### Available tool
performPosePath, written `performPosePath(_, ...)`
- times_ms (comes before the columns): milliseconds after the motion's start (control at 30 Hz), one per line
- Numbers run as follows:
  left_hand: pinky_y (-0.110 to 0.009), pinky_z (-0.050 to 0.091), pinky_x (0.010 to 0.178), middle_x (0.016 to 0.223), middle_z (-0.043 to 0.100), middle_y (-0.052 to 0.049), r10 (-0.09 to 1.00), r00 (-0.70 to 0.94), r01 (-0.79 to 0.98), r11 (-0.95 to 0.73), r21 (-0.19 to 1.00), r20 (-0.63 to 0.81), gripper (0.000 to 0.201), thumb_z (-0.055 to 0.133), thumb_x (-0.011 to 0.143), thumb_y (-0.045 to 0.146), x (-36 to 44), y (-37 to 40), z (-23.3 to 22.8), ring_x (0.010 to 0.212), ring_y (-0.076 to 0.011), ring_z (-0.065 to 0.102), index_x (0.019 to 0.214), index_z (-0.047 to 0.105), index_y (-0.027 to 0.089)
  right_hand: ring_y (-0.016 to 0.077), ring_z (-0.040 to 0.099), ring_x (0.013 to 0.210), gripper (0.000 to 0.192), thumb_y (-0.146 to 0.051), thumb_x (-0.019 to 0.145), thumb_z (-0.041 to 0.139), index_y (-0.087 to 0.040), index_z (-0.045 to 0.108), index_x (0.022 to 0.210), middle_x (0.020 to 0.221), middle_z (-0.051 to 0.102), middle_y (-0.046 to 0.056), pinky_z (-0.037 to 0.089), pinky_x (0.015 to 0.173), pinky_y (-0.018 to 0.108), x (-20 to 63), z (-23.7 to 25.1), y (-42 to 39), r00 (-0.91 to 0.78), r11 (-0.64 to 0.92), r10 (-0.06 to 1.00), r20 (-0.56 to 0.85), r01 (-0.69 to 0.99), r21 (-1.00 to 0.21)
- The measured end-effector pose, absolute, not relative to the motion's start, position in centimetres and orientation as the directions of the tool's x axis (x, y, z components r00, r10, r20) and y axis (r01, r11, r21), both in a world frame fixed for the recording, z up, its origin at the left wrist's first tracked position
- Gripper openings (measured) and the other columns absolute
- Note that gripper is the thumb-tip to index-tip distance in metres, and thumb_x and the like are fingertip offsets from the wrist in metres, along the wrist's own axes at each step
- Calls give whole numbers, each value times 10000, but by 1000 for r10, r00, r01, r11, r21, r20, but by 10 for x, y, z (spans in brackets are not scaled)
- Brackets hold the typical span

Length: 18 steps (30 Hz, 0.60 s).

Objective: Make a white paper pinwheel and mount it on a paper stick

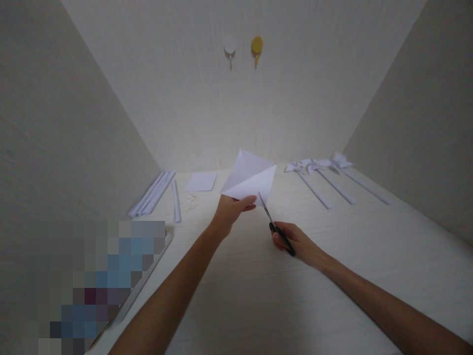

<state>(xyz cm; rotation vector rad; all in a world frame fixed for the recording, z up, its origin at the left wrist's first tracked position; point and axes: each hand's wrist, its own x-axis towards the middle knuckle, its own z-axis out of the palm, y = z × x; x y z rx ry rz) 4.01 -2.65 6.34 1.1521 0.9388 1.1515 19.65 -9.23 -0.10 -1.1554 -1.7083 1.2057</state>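
A creased square sheet of white paper (251, 172) is pinched at its lower edge by my left hand (236, 208), thumb in front. It is held up above the table, one corner pointing upward. My right hand (290, 240) grips a pair of scissors (283, 238) by the black handles. Their metal blades point up and to the left and overlap the paper's lower right part. Whether the blades are apart or closed I cannot tell.
Rolled paper sticks (153, 194) lie at the left, with a single stick (176, 201) beside them. A flat paper square (201, 181) and small pale pieces (192, 198) lie nearby. Paper pinwheels (314, 167) on sticks are at the right. Two hooks (257, 45) hang on the wall.
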Motion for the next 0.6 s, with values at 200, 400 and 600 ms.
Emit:
performPosePath(200,-233,545,565,804,658,-30,980,196,-170,3,985,31,344,696,528,142,39,-25,61,667,-130,611,864,620,141,76,302,472,415,-551,744,436,-187,346,567,508,347,-48,220,431,223,196,-2,-93,-326,138,944,46,266,-954)
performPosePath(400,-229,544,578,825,658,-30,980,196,-143,9,990,20,325,691,538,151,39,-25,61,678,-125,611,854,618,126,71,314,458,352,-454,766,432,-183,360,554,488,359,-50,227,429,218,195,0,-92,-306,131,951,36,297,-946)
performPosePath(600,-223,541,573,830,657,-17,979,204,-126,3,992,23,329,681,553,152,38,-24,59,682,-121,610,876,618,142,70,329,455,314,-399,765,443,-183,363,552,483,364,-53,242,432,215,194,1,-93,-293,114,956,26,288,-951)
